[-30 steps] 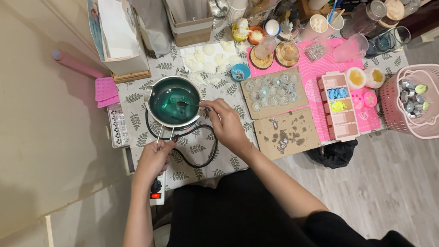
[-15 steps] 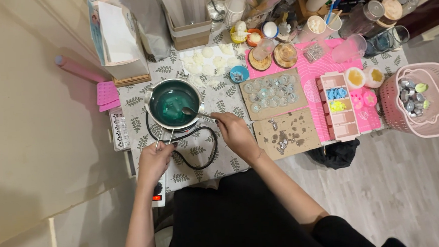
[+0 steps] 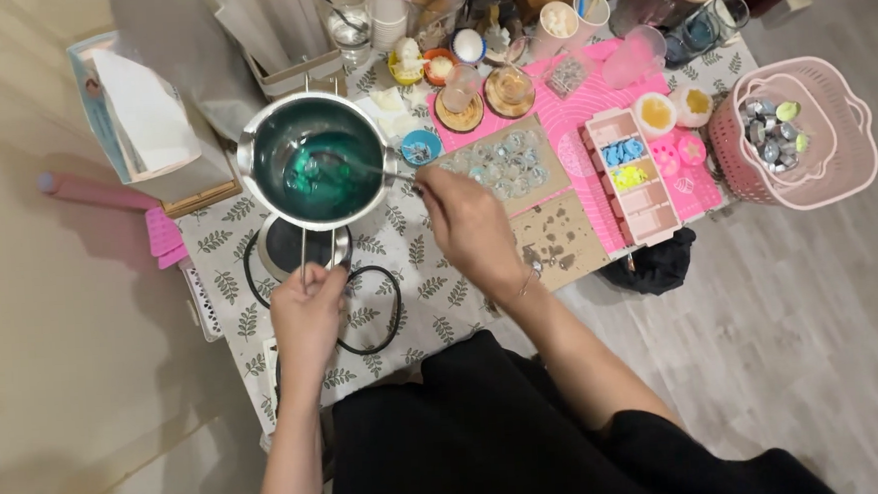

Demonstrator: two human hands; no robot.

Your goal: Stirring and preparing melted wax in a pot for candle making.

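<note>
A steel pot (image 3: 316,161) of teal liquid sits raised above its burner, a spoon (image 3: 350,167) dipped inside.

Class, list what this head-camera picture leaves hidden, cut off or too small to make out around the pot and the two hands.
- Head view: pot covers part of the hotplate.
- Right hand hides the spoon handle's end.
- Left hand covers the pot handle's end.
- Basket contents too small to identify.

The steel pot (image 3: 316,161) holds teal liquid. Under it lies a white tablecloth (image 3: 421,278) printed with grey-green leaf sprigs, crossed by a black cord (image 3: 383,325). At three o'clock from the pot sits a bright pink mat (image 3: 592,104) with a pale pink tray (image 3: 634,175) (blue and yellow pieces inside). Farther at three o'clock, a pink basket (image 3: 834,146).
</note>
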